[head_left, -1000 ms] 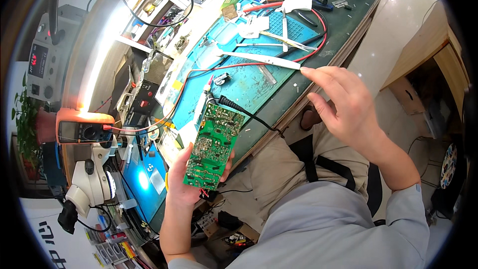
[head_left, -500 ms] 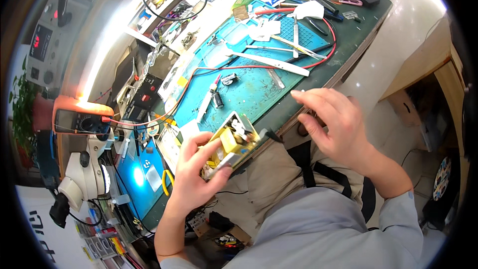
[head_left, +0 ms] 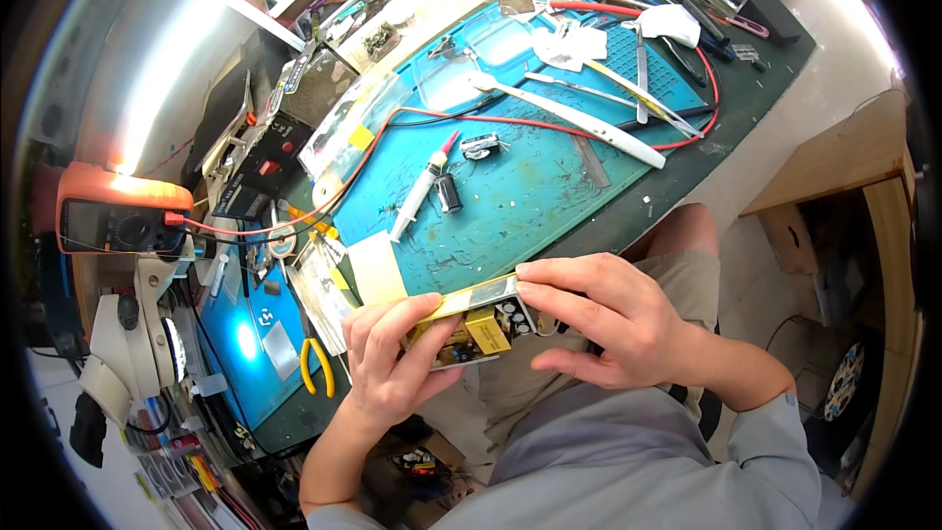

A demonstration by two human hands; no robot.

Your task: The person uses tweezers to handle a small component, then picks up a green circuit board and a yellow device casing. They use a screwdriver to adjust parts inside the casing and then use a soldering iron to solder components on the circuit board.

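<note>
My left hand point(head_left: 381, 358) is closed round the left end of a power supply board point(head_left: 488, 329) in a metal frame. A yellow transformer and several dark capacitors show on its near side, which faces me. The fingertips of my right hand point(head_left: 613, 319) touch the frame's upper right corner. Its fingers are stretched out, and the thumb stays apart below, near some wires at the board's right end. Beyond the board, two loose black capacitors point(head_left: 447, 193) and a syringe point(head_left: 422, 191) with a pink tip lie on the blue mat point(head_left: 510, 206).
An orange multimeter point(head_left: 123, 216) stands at the left, its red lead point(head_left: 491, 119) running across the mat. Tweezers, a white-handled tool point(head_left: 579, 123) and crumpled tissue point(head_left: 569, 44) lie farther back. Yellow-handled pliers point(head_left: 316, 368) and a microscope point(head_left: 137, 334) are at the lower left.
My right hand has come down and left to the board's corner, which it now touches. The left hand has turned the board so its long edge lies more level. The view has shifted.
</note>
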